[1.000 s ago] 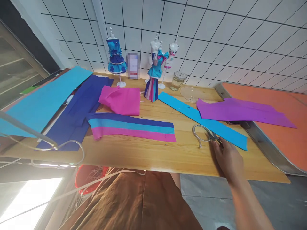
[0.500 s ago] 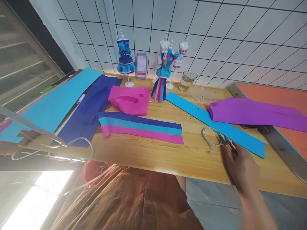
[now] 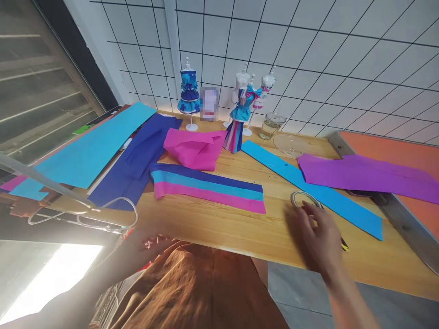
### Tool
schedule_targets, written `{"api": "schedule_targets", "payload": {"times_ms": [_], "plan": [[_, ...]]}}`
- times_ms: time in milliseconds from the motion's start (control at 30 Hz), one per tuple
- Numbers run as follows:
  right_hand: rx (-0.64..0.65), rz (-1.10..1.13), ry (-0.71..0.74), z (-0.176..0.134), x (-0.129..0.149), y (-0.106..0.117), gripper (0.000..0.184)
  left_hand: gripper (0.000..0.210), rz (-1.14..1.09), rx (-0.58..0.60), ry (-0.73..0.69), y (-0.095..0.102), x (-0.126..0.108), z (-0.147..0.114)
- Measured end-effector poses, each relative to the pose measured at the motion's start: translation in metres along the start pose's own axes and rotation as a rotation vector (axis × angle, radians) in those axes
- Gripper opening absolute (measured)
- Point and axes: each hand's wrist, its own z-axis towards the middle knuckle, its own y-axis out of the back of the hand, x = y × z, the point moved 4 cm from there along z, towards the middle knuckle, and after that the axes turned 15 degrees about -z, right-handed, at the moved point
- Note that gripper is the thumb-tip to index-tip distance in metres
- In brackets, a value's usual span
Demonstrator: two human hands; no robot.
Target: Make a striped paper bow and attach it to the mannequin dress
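Above the front part of the wooden table (image 3: 219, 228), my right hand (image 3: 320, 235) is partly blurred, its fingers apart just below a pale looped band (image 3: 303, 197). Past the wrist side of that hand, the yellow-and-black end of a tool (image 3: 345, 245) pokes out; the rest is hidden behind the hand. My left hand (image 3: 154, 244) is over the table's front edge, its fingers smeared by motion. Between the hands lies a striped fabric strip (image 3: 209, 188) in dark blue, light blue and pink. A bright blue strip (image 3: 346, 212) runs diagonally beyond my right hand.
Pink cloth (image 3: 195, 148), dark blue cloth (image 3: 137, 160) and a light blue sheet (image 3: 92, 146) lie left. Purple cloth (image 3: 370, 173) is right. At the back stand a dressed mini mannequin (image 3: 189, 91), others, and a glass jar (image 3: 272, 125). A clear tube (image 3: 44, 178) crosses left.
My right hand has moved left, away from the black-handled tool to the looped band. My left hand has come into view at the lower left. The view has shifted slightly.
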Motion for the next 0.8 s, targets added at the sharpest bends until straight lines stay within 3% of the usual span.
{"api": "schedule_targets", "payload": {"times_ms": [33,133,233,300,400,500,633,800], "plan": [[0.061,0.087,-0.008,0.004,0.014,-0.004,0.037,0.020,0.008,-0.024,-0.077,0.004,-0.010,0.006],[0.269,0.277,-0.048,0.021,0.049,-0.021,0.042,0.018,0.042,-0.298,-0.360,0.019,-0.034,0.023],[0.391,0.337,-0.179,0.040,0.064,-0.039,0.050,0.017,0.074,-0.608,-0.645,0.031,-0.045,0.037],[0.451,0.384,-0.221,0.050,0.068,-0.048,0.056,0.020,0.052,-0.736,-0.732,0.037,-0.043,0.046],[0.497,0.386,-0.235,0.057,0.070,-0.054,0.061,0.022,0.021,-0.812,-0.730,0.044,-0.033,0.055],[0.495,0.302,-0.207,0.060,0.072,-0.052,0.060,0.022,-0.003,-0.804,-0.714,0.045,-0.023,0.059],[0.509,0.192,-0.121,0.067,0.072,-0.052,0.046,0.026,-0.049,-0.801,-0.663,0.044,-0.016,0.065],[0.593,0.150,-0.021,0.074,0.074,-0.059,0.028,0.034,-0.177,-0.881,-0.612,0.049,-0.016,0.076]]}}
